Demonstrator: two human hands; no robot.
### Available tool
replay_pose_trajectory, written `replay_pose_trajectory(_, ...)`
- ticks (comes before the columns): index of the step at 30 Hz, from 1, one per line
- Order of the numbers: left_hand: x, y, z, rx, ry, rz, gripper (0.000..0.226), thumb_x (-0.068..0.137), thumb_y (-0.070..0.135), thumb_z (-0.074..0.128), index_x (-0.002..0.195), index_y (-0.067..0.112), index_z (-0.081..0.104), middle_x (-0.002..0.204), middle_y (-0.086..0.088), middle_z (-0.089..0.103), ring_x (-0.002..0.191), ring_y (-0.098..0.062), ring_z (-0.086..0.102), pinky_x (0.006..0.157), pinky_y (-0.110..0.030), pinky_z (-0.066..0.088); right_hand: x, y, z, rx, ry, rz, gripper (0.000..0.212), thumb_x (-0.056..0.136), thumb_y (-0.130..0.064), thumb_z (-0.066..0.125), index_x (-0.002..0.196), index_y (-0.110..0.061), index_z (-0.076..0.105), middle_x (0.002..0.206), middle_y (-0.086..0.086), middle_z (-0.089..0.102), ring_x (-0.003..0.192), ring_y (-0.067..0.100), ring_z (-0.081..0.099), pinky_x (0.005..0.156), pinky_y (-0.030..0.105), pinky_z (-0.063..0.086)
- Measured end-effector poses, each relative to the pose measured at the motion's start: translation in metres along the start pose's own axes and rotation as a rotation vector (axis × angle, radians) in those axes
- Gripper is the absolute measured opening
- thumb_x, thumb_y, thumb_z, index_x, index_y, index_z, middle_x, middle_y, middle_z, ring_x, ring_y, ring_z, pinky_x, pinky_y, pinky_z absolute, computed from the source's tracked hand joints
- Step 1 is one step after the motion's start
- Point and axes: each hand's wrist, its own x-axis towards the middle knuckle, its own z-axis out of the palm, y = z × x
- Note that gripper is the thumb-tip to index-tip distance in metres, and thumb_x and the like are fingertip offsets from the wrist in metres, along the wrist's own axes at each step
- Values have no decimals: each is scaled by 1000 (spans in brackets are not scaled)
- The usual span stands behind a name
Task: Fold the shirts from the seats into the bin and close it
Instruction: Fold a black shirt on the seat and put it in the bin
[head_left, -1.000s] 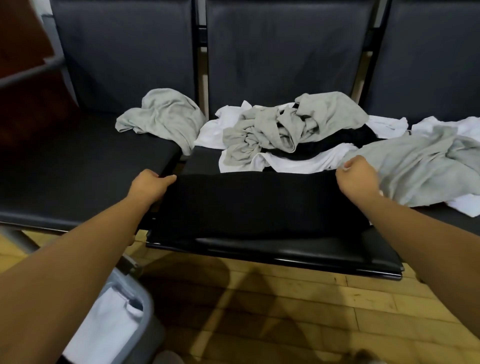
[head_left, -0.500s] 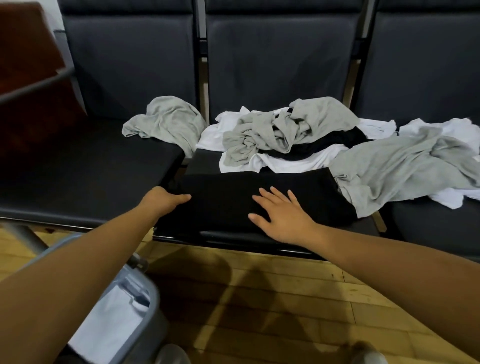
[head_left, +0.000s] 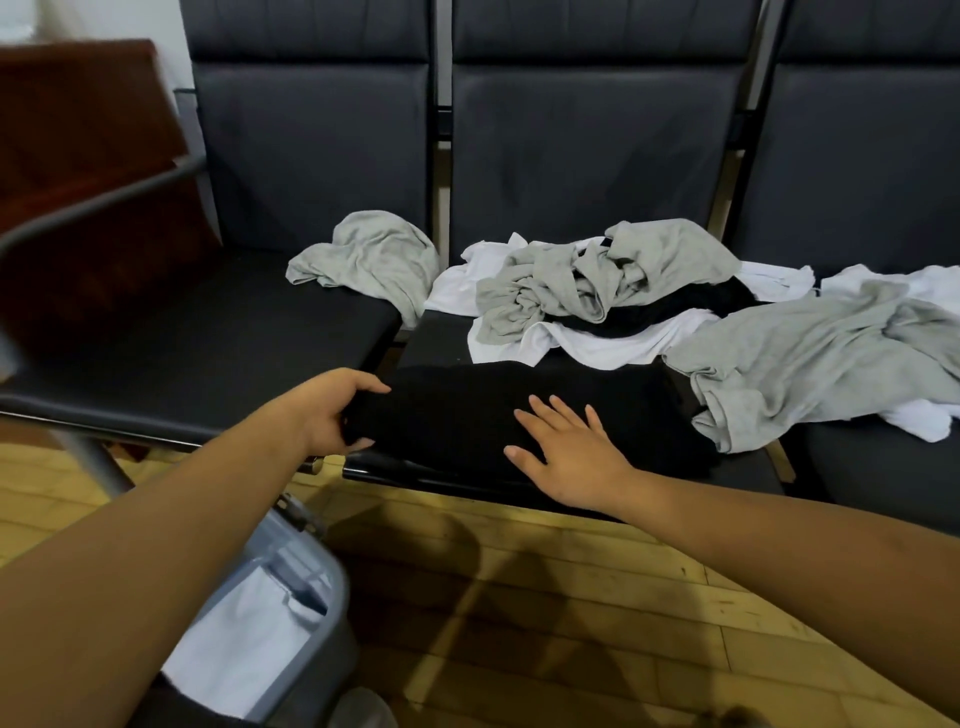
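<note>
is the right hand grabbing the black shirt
No, the right hand lies flat with straight fingers on the black shirt, while the left hand grips its left edge.

Reaches forward with both bare arms. Curls the left hand (head_left: 332, 410) round the left edge of a folded black shirt (head_left: 452, 410), fingers on top, thumb nearer. Lays the right hand (head_left: 569, 457) flat on it, palm down, fingers straight and spread.

Folded black shirt (head_left: 457, 410) lies flat on the middle seat (head_left: 441, 338); grey bin (head_left: 332, 587) stands open below-left.
</note>
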Motion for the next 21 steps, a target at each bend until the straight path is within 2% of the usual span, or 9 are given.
replay_pose_trajectory(5, -17, 13, -13, -78, 9, 112, 7, 85, 19, 64, 91, 16, 62, 88, -5, 65, 82, -21, 63, 49, -25, 50, 8, -25, 2, 26, -12, -32, 69, 101, -61, 26, 159, -26, 15, 168, 0, 0, 154, 20, -7, 123, 50, -7)
replay_pose_trajectory(7, -25, 24, -11, -109, -11, 184, 12, 84, 18, 65, 96, 14, 65, 91, -7, 70, 85, -24, 68, 55, -29, 54, 14, -42, 0, 117, -27, -42, 68, 102, -59, 30, 159, -24, 18, 167, 1, 3, 154, 21, -5, 123, 49, -8)
replay_pose_trajectory(9, -33, 36, -1, -97, -43, 235, 19, 85, 16, 65, 102, 10, 66, 95, -9, 72, 88, -25, 69, 65, -33, 55, 21, -58, -5, 325, -48, -38, 63, 103, -52, 36, 157, -22, 24, 167, 1, 11, 154, 19, 1, 123, 45, -7)
replay_pose_trajectory(10, -36, 40, 7, -73, -60, 262, 18, 86, 15, 63, 103, 9, 66, 93, -9, 72, 84, -25, 70, 64, -31, 54, 26, -61, -7, 473, -54, -23, 61, 103, -48, 40, 156, -21, 30, 165, 2, 19, 153, 18, 9, 124, 42, -2)
replay_pose_trajectory(12, -43, 47, 29, -21, -100, 316, 17, 86, 14, 61, 101, 9, 66, 87, -8, 71, 73, -21, 69, 55, -25, 54, 31, -62, -12, 868, -32, 43, 50, 102, -43, 48, 145, -17, 49, 150, 4, 48, 143, 20, 39, 121, 36, 23)
replay_pose_trajectory(14, -45, 51, 54, 42, -126, 372, 14, 86, 12, 62, 100, 11, 65, 87, -8, 69, 71, -21, 69, 58, -25, 54, 35, -52, -20, 1294, 31, 173, 39, 101, -41, 52, 122, -12, 66, 123, 5, 68, 114, 19, 63, 102, 33, 47)
replay_pose_trajectory(16, -42, 52, 81, 131, -178, 427, 14, 86, 9, 62, 99, 14, 63, 90, -12, 64, 79, -25, 64, 72, -34, 50, 35, -33, -35, 1593, 49, 313, 46, 102, -46, 45, 113, -6, 65, 111, 12, 70, 99, 23, 66, 90, 34, 52)
replay_pose_trajectory(19, -38, 44, 120, 306, -293, 461, 4, 93, 13, 63, 94, 14, 59, 80, -7, 64, 74, -21, 62, 64, -32, 48, 27, 8, -51, 1772, 14, 414, 69, 102, -59, 28, 119, 1, 58, 115, 24, 68, 105, 36, 66, 89, 47, 55)
replay_pose_trajectory(21, -36, 38, 136, 419, -408, 399, 18, 97, 28, 64, 109, 16, 59, 90, -10, 73, 79, -24, 69, 65, -31, 54, 20, 30, -51, 1833, 5, 468, 75, 101, -63, 25, 119, 2, 55, 117, 25, 65, 105, 37, 65, 80, 46, 54)
